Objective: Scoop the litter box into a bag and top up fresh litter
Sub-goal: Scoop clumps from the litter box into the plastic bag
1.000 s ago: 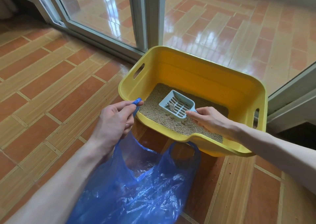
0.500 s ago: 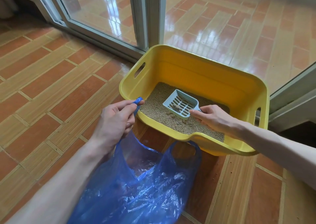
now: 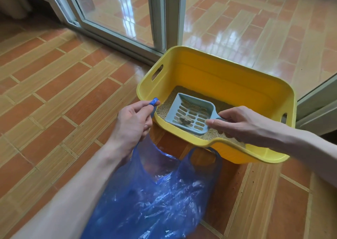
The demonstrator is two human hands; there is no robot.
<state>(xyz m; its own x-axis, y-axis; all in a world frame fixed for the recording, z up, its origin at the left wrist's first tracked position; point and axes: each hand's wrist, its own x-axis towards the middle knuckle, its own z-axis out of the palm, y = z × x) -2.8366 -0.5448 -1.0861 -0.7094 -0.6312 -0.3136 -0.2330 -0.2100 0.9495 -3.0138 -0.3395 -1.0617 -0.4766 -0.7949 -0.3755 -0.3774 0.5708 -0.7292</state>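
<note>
A yellow litter box [image 3: 215, 71] stands on the tiled floor with tan litter [image 3: 165, 107] in its bottom. My right hand [image 3: 242, 124] grips the handle of a pale blue slotted scoop [image 3: 191, 113], raised above the litter near the box's front rim. A grey clump [image 3: 184, 120] lies in the scoop. My left hand [image 3: 133, 124] pinches one handle of a blue plastic bag [image 3: 156, 196], holding it up just left of the box's front corner. The bag hangs open on the floor in front of the box.
A glass sliding door with a grey frame [image 3: 160, 14] runs behind the box; its track [image 3: 109, 36] crosses the floor at the left. Another frame [image 3: 317, 100] stands at the box's right. Orange floor tiles [image 3: 54, 93] spread to the left.
The scoop has risen out of the litter and come nearer the front rim, with loose litter sifted out and a clump left in it. My left hand still holds the bag handle.
</note>
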